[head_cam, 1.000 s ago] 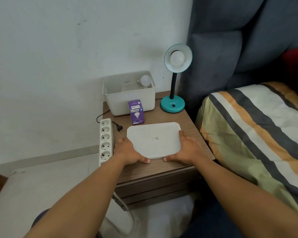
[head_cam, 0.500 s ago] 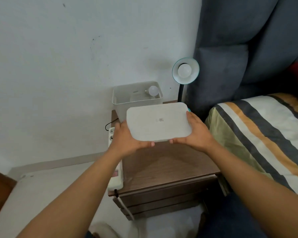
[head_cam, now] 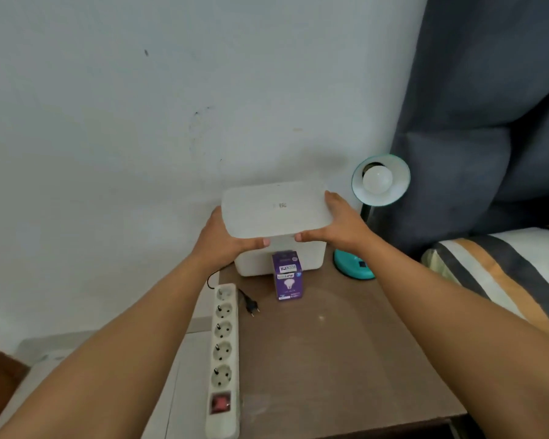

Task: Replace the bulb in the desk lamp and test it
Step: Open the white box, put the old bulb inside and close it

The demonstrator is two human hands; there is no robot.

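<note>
A teal desk lamp (head_cam: 380,182) stands at the back right of the wooden nightstand (head_cam: 346,359), a white bulb (head_cam: 377,180) in its shade and its round base (head_cam: 352,267) on the wood. My left hand (head_cam: 225,239) and my right hand (head_cam: 339,226) hold a white lid (head_cam: 274,212) by its two ends, right over the white storage box (head_cam: 311,258). The lid hides the box's inside. A purple bulb carton (head_cam: 287,275) stands upright in front of the box. The lamp's black plug (head_cam: 251,304) lies unplugged beside the white power strip (head_cam: 224,353).
The power strip runs along the nightstand's left edge, its red switch (head_cam: 219,403) nearest me. A white wall rises behind. A grey padded headboard (head_cam: 488,122) and a bed with a striped cover (head_cam: 504,274) lie to the right.
Both hands lifted the lid from the front of the nightstand and carried it back, over the storage box. The loose bulb seen in the box earlier is now hidden by the lid.
</note>
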